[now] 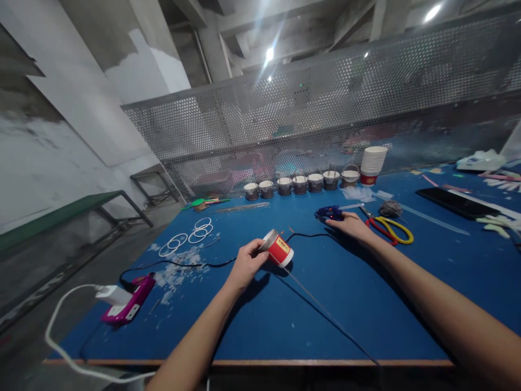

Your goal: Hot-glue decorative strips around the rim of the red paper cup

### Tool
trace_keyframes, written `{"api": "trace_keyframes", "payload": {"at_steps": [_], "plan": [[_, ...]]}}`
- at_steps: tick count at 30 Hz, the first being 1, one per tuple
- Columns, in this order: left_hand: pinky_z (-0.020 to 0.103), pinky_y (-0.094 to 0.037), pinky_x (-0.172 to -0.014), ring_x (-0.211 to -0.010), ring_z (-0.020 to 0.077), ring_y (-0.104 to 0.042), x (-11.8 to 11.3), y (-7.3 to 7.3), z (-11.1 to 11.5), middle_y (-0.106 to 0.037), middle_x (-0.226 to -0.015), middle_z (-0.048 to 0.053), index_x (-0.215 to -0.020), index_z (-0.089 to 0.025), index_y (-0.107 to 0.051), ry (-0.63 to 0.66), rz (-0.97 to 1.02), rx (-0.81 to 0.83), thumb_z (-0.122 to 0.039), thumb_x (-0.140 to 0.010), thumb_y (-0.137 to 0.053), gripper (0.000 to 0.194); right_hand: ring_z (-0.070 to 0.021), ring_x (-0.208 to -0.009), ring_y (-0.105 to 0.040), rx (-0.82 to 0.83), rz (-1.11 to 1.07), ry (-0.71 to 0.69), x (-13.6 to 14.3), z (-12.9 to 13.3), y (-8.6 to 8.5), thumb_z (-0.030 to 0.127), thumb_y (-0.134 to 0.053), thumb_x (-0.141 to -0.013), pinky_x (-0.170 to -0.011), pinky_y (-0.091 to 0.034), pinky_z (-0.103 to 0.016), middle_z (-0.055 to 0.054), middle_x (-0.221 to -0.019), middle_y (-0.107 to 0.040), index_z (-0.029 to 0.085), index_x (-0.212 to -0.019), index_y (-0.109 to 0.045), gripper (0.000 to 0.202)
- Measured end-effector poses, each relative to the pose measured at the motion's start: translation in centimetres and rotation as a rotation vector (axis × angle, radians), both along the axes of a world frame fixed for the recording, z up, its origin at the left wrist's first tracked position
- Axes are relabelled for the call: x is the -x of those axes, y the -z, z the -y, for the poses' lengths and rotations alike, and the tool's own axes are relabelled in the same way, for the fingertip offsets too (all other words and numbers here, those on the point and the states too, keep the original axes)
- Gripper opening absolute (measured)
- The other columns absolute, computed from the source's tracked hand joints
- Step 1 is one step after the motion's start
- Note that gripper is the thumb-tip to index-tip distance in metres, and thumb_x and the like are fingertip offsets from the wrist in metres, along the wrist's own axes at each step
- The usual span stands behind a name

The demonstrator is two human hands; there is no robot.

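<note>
My left hand (pixel 249 263) holds a red paper cup (pixel 280 251), tipped on its side, with grey cord around its rim end. A thin grey strand (pixel 325 312) runs from the cup toward the front edge of the blue table (pixel 325 336). To the right, my right hand (pixel 350 225) has its fingers on a dark blue glue gun (pixel 330 213) lying near the table's middle. A black cable (pixel 309 234) passes behind the cup. Scissors with red and yellow handles (pixel 391 229) lie right of my right hand, beside a ball of grey cord (pixel 389 208).
Several small wrapped cups (pixel 299 185) line the back, near a stack of paper cups (pixel 373 160). White rings (pixel 200 231) and scraps lie left, with a magenta power strip (pixel 132 304) at the front left. A black phone (pixel 456 202) lies right.
</note>
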State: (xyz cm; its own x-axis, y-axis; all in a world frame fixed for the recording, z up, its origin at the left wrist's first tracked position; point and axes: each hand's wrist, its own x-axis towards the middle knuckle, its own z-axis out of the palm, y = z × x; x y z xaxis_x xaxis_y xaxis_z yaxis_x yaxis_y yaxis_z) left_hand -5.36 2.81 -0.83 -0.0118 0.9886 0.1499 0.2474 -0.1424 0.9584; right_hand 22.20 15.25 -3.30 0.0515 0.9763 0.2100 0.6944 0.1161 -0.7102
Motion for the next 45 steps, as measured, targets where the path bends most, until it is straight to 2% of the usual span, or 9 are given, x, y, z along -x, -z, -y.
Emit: {"api": "trace_keyframes", "payload": {"at_steps": [4, 8, 12, 15, 18, 20, 24, 29, 45], "plan": [[0.025, -0.041, -0.066, -0.067, 0.0149, -0.053, -0.1, 0.0, 0.0, -0.062, -0.069, -0.001, -0.073, -0.018, -0.065, -0.027, 0.031, 0.005, -0.02, -0.06, -0.055, 0.016, -0.027, -0.072, -0.063, 0.085, 0.11, 0.04, -2.2, 1.9, -0.7, 0.036, -0.07, -0.066, -0.062, -0.045, -0.032, -0.008, -0.066, -0.064, 0.018, -0.066, -0.06, 0.02], [0.025, -0.043, -0.069, -0.07, 0.0156, -0.056, -0.6, -0.1, 0.0, -0.064, -0.073, -0.001, -0.075, -0.017, -0.066, -0.061, 0.058, -0.007, -0.018, -0.06, -0.055, 0.018, -0.0301, -0.083, -0.063, -0.073, 0.296, 0.058, -2.3, 6.3, -2.2, 0.034, -0.064, -0.071, -0.069, -0.044, -0.035, -0.012, -0.08, -0.065, 0.019, -0.07, -0.058, 0.016], [0.028, -0.046, -0.074, -0.074, 0.0175, -0.059, -1.5, 0.2, 0.3, -0.067, -0.076, 0.001, -0.077, -0.017, -0.068, -0.041, 0.046, -0.003, -0.021, -0.066, -0.057, 0.015, -0.0187, -0.068, -0.061, 0.048, -0.155, -0.359, 3.1, 10.8, -3.2, 0.033, -0.06, -0.077, -0.063, -0.045, -0.029, -0.004, -0.076, -0.065, 0.021, -0.079, -0.056, 0.013], [0.029, -0.046, -0.077, -0.079, 0.0187, -0.061, -1.7, 0.5, 0.5, -0.068, -0.079, 0.002, -0.079, -0.017, -0.069, -0.052, -0.039, -0.051, -0.021, -0.069, -0.058, 0.016, -0.0128, -0.053, -0.055, 0.272, -0.419, -0.491, 8.0, 12.2, -2.7, 0.026, -0.061, -0.075, -0.049, -0.039, -0.023, 0.003, -0.061, -0.059, 0.021, -0.081, -0.05, 0.014], [0.029, -0.045, -0.08, -0.081, 0.0188, -0.06, -1.6, 0.8, 0.6, -0.067, -0.081, 0.003, -0.08, -0.018, -0.071, -0.109, -0.159, -0.14, -0.019, -0.069, -0.056, 0.018, -0.0118, -0.047, -0.054, 0.411, -0.598, -0.471, 10.8, 12.2, -1.6, 0.019, -0.06, -0.074, -0.047, -0.039, -0.022, 0.007, -0.055, -0.055, 0.022, -0.082, -0.041, 0.021], [0.029, -0.045, -0.08, -0.082, 0.0191, -0.059, -1.4, 0.9, 0.5, -0.066, -0.081, 0.003, -0.081, -0.018, -0.071, -0.134, -0.209, -0.169, -0.018, -0.07, -0.055, 0.019, -0.0108, -0.045, -0.052, 0.414, -0.666, -0.436, 11.5, 11.8, -1.1, 0.018, -0.06, -0.074, -0.046, -0.039, -0.022, 0.007, -0.06, -0.056, 0.022, -0.083, -0.042, 0.02], [0.03, -0.045, -0.081, -0.083, 0.02, -0.06, -1.3, 1.1, 0.5, -0.068, -0.084, 0.005, -0.083, -0.017, -0.071, -0.096, -0.227, -0.15, -0.02, -0.071, -0.054, 0.021, -0.0107, -0.054, -0.051, 0.16, -0.546, -0.425, 11.0, 11.0, -0.7, 0.016, -0.06, -0.074, -0.053, -0.039, -0.023, 0.003, -0.065, -0.058, 0.018, -0.074, -0.056, 0.004], [0.028, -0.047, -0.075, -0.08, 0.0191, -0.061, -1.4, 1.3, 0.4, -0.069, -0.083, 0.005, -0.085, -0.017, -0.07, -0.042, -0.167, -0.059, -0.021, -0.073, -0.056, 0.02, -0.0153, -0.064, -0.057, -0.11, -0.361, -0.406, 10.2, 10.6, -0.1, 0.021, -0.058, -0.079, -0.061, -0.041, -0.026, -0.002, -0.071, -0.066, 0.019, -0.071, -0.065, 0.011], [0.022, -0.036, -0.058, -0.059, 0.0112, -0.045, -2.0, 0.3, 0.9, -0.055, -0.062, -0.003, -0.068, -0.016, -0.062, -0.028, -0.131, 0.0, -0.026, -0.067, -0.056, 0.012, -0.0169, -0.069, -0.06, -0.272, -0.307, -0.379, 9.7, 10.6, 0.4, 0.019, -0.058, -0.08, -0.064, -0.044, -0.028, -0.003, -0.076, -0.067, 0.022, -0.076, -0.067, 0.011]]}}
